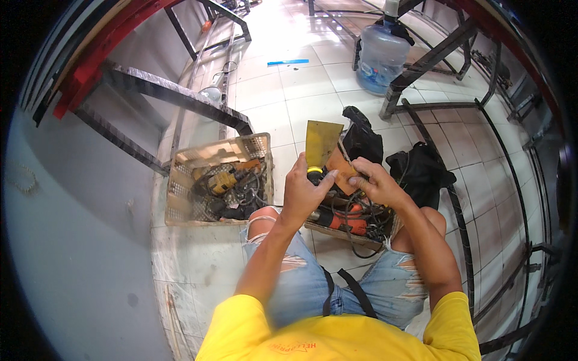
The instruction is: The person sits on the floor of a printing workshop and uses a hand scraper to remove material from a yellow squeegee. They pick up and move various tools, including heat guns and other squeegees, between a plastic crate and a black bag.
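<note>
My left hand (303,191) is closed around a putty knife (322,143), its wide yellowish blade pointing up and away from me. A bright yellow ring shows at the base of the blade; my fingers hide most of the handle. In my right hand (380,184) I pinch a flat orange-brown piece (341,170), whose kind I cannot make out. It is right beside the blade, and my left thumb reaches its edge. Below my hands, between my knees, a container holds an orange-red power tool (351,224) and tangled cords.
On the left stands a beige plastic crate (260,144) with a yellow power tool (223,182) and cables. Black bags (418,174) lie to the right. A large water bottle (383,57) stands farther off, near metal frames (421,66). A blue strip (288,62) lies on the tiles.
</note>
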{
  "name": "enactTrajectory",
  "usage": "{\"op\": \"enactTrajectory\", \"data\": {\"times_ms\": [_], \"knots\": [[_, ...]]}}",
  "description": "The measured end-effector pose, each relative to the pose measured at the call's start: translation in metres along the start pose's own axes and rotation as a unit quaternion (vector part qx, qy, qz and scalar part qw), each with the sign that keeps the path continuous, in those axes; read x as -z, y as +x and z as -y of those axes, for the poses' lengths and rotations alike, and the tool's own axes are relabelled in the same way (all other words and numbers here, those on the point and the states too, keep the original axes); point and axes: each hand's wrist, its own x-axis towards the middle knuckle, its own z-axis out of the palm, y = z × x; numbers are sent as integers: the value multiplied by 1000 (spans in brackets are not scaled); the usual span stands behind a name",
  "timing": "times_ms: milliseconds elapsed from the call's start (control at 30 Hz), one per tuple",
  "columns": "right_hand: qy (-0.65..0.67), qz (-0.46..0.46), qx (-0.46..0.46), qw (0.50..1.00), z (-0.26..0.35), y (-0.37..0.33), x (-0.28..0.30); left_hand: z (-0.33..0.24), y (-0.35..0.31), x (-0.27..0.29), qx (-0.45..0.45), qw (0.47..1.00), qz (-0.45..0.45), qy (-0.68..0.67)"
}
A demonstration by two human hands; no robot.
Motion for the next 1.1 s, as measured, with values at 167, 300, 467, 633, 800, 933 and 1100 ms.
{"op": "enactTrajectory", "data": {"times_ms": [167, 300, 467, 633, 800, 933, 1100], "knots": [[-37, 14, -32, 999, 17, 2, -2, -10, 1, 6, 63, 998, 13, 9], [-76, 7, 5, 997, 11, 1, -2, -6, 0, 4, 56, 998, 11, 34], [-95, 5, 19, 995, 7, 1, -2, -2, 0, 5, 79, 997, 13, 22], [-82, 18, -9, 996, 8, 0, -1, 1, -1, 3, 67, 997, 3, 37], [-52, 10, -22, 998, 7, -2, -3, 4, -2, 1, 62, 997, -6, 40], [-36, -2, 1, 999, 2, -3, -6, 1, -2, 1, 34, 999, -4, 43], [34, -28, -104, 994, -1, -2, -8, -3, -1, 4, 109, 994, -2, -18]]}}
